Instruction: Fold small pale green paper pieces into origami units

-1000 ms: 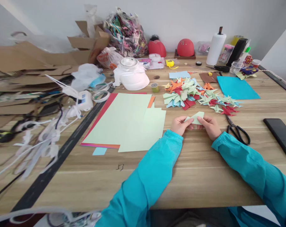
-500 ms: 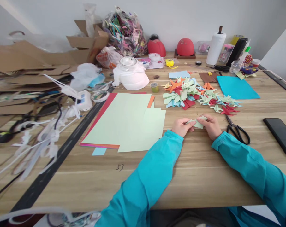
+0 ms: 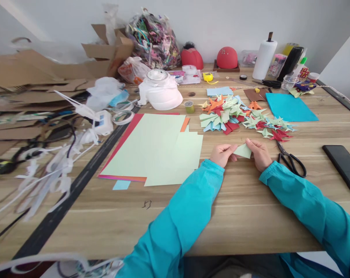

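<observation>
Pale green folded paper [image 3: 243,151] pinched between left hand [image 3: 222,154] and right hand [image 3: 259,153].

We see one small piece of pale green paper [image 3: 243,151], folded flat into a pointed, roughly triangular shape. It lies low over the table [image 3: 238,200], pinched between our left hand [image 3: 222,154] and right hand [image 3: 259,153].

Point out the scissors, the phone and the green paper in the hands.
scissors [image 3: 284,155], head view, near the pivot.
phone [image 3: 341,168], head view, middle of the dark screen.
green paper [image 3: 243,150], head view, centre of the folded piece.
</observation>
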Demonstrator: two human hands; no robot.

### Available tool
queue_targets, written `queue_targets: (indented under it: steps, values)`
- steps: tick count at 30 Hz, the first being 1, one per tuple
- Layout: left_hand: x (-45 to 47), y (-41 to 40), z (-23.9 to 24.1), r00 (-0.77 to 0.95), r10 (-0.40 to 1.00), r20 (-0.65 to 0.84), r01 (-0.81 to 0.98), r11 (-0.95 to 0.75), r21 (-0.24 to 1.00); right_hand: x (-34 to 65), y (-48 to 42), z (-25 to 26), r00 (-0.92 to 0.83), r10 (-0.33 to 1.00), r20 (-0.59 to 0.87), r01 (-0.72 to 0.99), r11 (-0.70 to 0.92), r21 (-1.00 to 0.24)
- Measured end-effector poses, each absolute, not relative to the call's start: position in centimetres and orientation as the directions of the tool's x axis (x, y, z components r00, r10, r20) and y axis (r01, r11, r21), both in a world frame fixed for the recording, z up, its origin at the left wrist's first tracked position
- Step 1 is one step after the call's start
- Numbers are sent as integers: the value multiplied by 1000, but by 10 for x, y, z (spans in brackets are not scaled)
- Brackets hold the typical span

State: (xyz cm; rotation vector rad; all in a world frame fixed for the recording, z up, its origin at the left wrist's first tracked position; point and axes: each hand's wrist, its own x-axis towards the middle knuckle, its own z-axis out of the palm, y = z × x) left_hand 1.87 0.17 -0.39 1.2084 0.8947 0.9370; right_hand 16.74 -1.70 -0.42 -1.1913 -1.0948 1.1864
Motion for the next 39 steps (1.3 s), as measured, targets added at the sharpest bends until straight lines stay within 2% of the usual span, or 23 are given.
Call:
queue_targets:
  steps: [3, 7, 13, 21, 26, 29, 39]
  values:
    - [19, 2, -4, 323, 945, -59, -108, 99, 989, 167, -17, -3, 85, 996, 20, -75, 27, -997]
    - [21, 7, -9, 273, 960, -67, -202, 125, 971, 164, -19, 4, 34, 998, 49, -53, 50, -997]
    - [21, 11, -12, 315, 947, -62, -345, 175, 922, 163, -19, 6, 24, 996, 83, -22, 84, -996]
    - [22, 10, -8, 241, 965, -103, -394, 194, 899, 163, -20, 6, 62, 993, 97, 20, 96, -995]
    - [22, 14, -16, 213, 975, -64, -377, 142, 915, 168, -20, 5, -18, 995, 95, 42, 96, -995]
    - [21, 15, -19, 235, 971, -40, -365, 127, 922, 169, -20, 5, -10, 994, 106, 36, 107, -994]
    - [20, 11, -12, 315, 947, 61, -362, 60, 930, 159, -19, 5, 66, 997, -46, -26, -45, -999]
